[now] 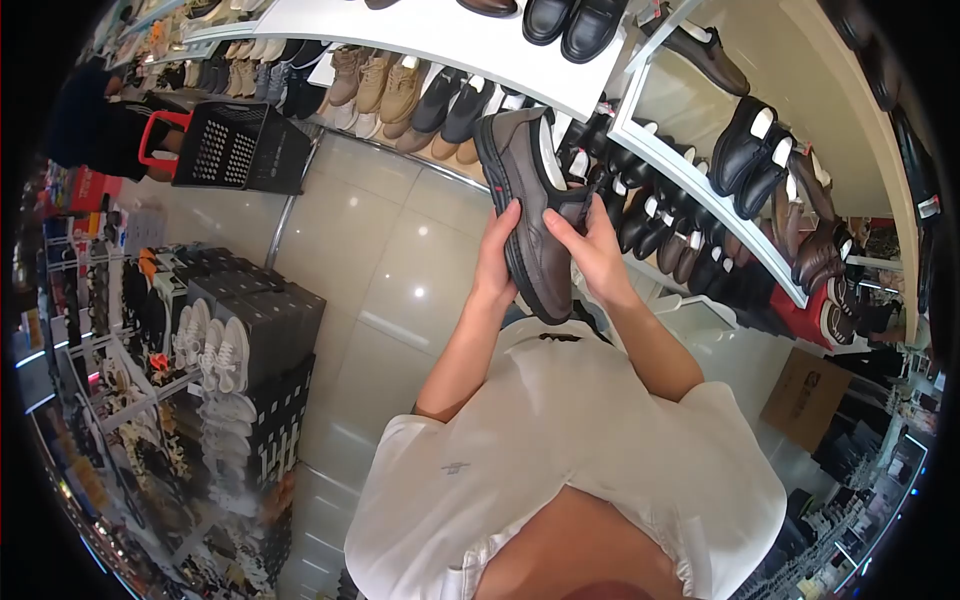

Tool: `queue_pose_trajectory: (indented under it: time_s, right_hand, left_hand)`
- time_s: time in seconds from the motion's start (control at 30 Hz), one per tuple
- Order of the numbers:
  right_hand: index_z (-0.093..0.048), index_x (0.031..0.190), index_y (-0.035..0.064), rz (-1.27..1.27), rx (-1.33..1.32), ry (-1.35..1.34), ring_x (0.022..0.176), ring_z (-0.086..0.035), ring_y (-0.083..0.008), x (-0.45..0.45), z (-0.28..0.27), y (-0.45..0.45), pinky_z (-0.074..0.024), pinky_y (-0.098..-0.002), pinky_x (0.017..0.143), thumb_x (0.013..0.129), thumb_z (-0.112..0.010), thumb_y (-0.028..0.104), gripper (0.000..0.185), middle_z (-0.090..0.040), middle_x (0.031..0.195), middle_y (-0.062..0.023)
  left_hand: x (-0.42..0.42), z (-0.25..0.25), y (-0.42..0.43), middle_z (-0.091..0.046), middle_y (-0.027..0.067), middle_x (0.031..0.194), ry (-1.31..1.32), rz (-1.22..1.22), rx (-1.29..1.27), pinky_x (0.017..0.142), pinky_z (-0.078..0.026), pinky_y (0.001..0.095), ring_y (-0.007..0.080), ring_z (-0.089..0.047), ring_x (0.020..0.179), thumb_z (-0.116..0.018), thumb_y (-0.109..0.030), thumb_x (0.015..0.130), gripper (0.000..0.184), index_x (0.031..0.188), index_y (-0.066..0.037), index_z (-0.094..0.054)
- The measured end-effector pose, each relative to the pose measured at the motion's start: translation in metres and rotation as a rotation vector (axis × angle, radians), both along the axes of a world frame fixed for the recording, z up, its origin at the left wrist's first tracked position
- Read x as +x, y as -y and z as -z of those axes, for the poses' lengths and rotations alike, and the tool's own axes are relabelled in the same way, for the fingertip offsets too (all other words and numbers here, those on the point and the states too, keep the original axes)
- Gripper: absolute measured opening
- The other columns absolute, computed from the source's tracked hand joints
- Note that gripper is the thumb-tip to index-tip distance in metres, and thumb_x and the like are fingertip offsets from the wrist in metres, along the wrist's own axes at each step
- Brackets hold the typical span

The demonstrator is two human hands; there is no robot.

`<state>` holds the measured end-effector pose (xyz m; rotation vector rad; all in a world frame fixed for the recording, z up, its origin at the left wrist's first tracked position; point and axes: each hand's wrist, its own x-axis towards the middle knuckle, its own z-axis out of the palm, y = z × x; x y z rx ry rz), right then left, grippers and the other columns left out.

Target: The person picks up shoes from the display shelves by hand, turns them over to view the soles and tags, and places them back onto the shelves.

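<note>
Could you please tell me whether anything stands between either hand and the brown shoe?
Nothing visible does: the left hand and the right hand both touch the brown shoe directly, gripping it from opposite sides. The white shelf lies beyond, not between them.

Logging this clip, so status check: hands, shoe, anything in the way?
Left hand and right hand: both gripping brown shoe. Shoe held aloft between them. Nothing seen blocking either hand.

A pale, short-sleeved top bears a small grey marking
</note>
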<state>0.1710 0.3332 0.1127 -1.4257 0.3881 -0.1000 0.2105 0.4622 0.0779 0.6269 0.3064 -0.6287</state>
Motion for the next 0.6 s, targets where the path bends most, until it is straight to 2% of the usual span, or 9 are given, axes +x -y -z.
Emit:
queue_pose_trajectory:
  time_s: [0.17,0.33,0.4,0.43,0.47,0.5,0.53,0.57,0.6]
  right_hand:
    - [-0.042,0.128,0.0009,0.033,0.121,-0.012,0.105,-0.057,-0.0149,-0.004,0.004,0.000,-0.0465,-0.0308,0.091,0.084,-0.073,0.009,0.055,-0.060,0.112,-0.0099]
    - [-0.043,0.126,0.0014,0.096,0.082,-0.021,0.105,-0.057,-0.0147,-0.007,-0.004,0.000,-0.0464,-0.0318,0.092,0.082,-0.075,0.010,0.055,-0.062,0.109,-0.0088]
    - [-0.044,0.125,0.0016,0.125,0.071,-0.040,0.104,-0.058,-0.0150,-0.008,-0.005,0.007,-0.0461,-0.0327,0.092,0.082,-0.076,0.011,0.055,-0.063,0.108,-0.0080]
    - [-0.043,0.129,0.0008,0.010,-0.057,-0.007,0.108,-0.057,-0.0173,-0.010,-0.003,0.017,-0.0453,-0.0340,0.094,0.081,-0.077,0.014,0.061,-0.061,0.114,-0.0102]
    - [-0.042,0.132,0.0000,-0.110,-0.183,0.024,0.111,-0.056,-0.0196,-0.012,-0.002,0.024,-0.0444,-0.0354,0.096,0.079,-0.079,0.018,0.067,-0.058,0.120,-0.0125]
    - [-0.042,0.132,0.0000,-0.114,-0.181,0.022,0.111,-0.056,-0.0196,-0.014,-0.003,0.029,-0.0444,-0.0354,0.096,0.079,-0.079,0.018,0.067,-0.058,0.120,-0.0125]
    - [-0.038,0.136,-0.0014,-0.154,-0.292,0.077,0.117,-0.053,-0.0223,-0.016,-0.007,0.033,-0.0431,-0.0364,0.099,0.079,-0.079,0.022,0.074,-0.051,0.129,-0.0147]
    - [-0.035,0.140,-0.0028,-0.194,-0.401,0.131,0.123,-0.050,-0.0249,-0.018,-0.012,0.035,-0.0418,-0.0374,0.102,0.078,-0.080,0.026,0.082,-0.045,0.138,-0.0170]
    - [-0.025,0.145,-0.0059,-0.253,-0.370,0.091,0.131,-0.043,-0.0281,-0.021,-0.016,0.035,-0.0400,-0.0393,0.105,0.079,-0.079,0.030,0.093,-0.029,0.148,-0.0206]
  left_hand:
    - [-0.004,0.011,0.000,-0.064,0.0157,0.113,0.008,0.032,0.000,0.088,-0.053,0.0371,0.0248,-0.065,0.100,-0.050,-0.033,0.096,0.045,0.125,0.001,-0.051]
    - [-0.002,0.003,0.004,-0.064,0.0164,0.114,-0.033,0.081,0.020,0.091,-0.052,0.0372,0.0249,-0.065,0.101,-0.052,-0.033,0.095,0.046,0.126,0.002,-0.051]
    - [0.002,-0.001,0.003,-0.062,0.0154,0.117,-0.075,0.158,-0.021,0.091,-0.051,0.0383,0.0248,-0.063,0.103,-0.052,-0.035,0.093,0.048,0.130,-0.003,-0.050]
    - [0.004,-0.006,0.005,-0.062,0.0154,0.117,-0.073,0.163,-0.021,0.091,-0.051,0.0383,0.0248,-0.063,0.103,-0.052,-0.035,0.093,0.048,0.130,-0.003,-0.050]
    - [0.006,-0.013,0.005,-0.062,0.0153,0.117,-0.101,0.158,-0.129,0.090,-0.052,0.0388,0.0255,-0.064,0.102,-0.048,-0.039,0.094,0.049,0.128,-0.003,-0.052]
    - [0.007,-0.018,0.004,-0.063,0.0152,0.116,-0.131,0.147,-0.236,0.089,-0.052,0.0393,0.0262,-0.064,0.101,-0.044,-0.043,0.095,0.051,0.126,-0.004,-0.054]
    - [0.010,-0.006,0.001,-0.063,0.0146,0.117,-0.144,0.152,-0.277,0.090,-0.052,0.0408,0.0271,-0.063,0.103,-0.037,-0.048,0.095,0.056,0.127,-0.006,-0.054]
    - [0.010,0.003,0.000,-0.063,0.0146,0.117,-0.148,0.142,-0.273,0.090,-0.052,0.0408,0.0271,-0.063,0.103,-0.037,-0.048,0.095,0.056,0.127,-0.006,-0.054]
    - [0.010,0.010,0.002,-0.063,0.0148,0.117,-0.178,0.113,-0.312,0.090,-0.051,0.0419,0.0275,-0.063,0.103,-0.037,-0.048,0.095,0.055,0.127,-0.006,-0.054]
